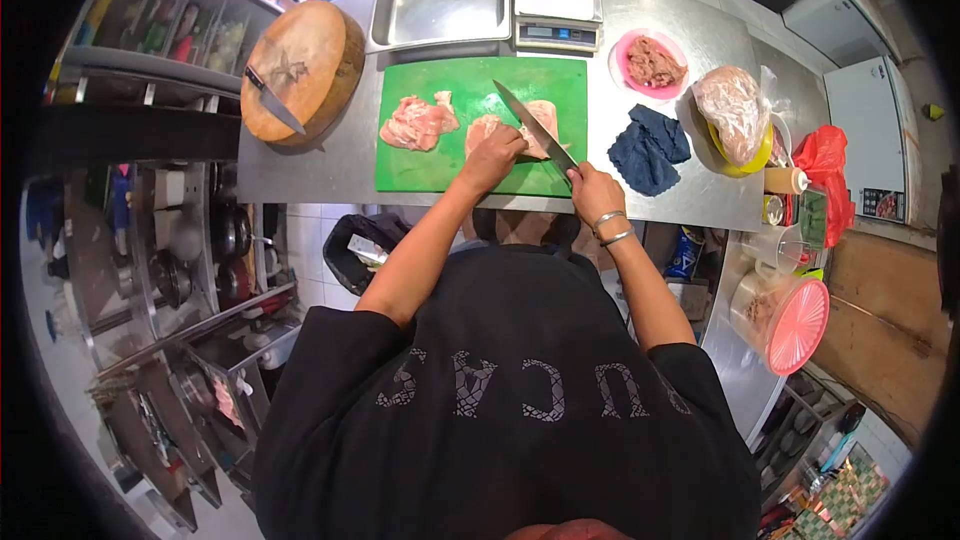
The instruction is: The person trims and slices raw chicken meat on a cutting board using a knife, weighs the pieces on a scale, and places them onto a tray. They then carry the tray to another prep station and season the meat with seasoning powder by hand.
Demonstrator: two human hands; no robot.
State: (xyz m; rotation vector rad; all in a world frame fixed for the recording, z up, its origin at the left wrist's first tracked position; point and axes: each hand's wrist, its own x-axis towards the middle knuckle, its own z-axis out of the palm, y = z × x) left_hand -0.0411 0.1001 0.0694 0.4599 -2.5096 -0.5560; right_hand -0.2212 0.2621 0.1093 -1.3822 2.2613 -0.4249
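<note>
On the green cutting board lie a pile of pale pink raw meat at the left and another piece of meat nearer the middle. My right hand is wrapped round the handle of a large knife, whose blade points up and to the left across the middle meat. My left hand presses on that meat just left of the blade, its fingers bent together. The fingertips are partly hidden against the meat.
A round wooden block with a small knife stands at the left. Behind the board are a metal tray and a scale bearing meat. At the right are a pink plate, a dark cloth and bagged meat.
</note>
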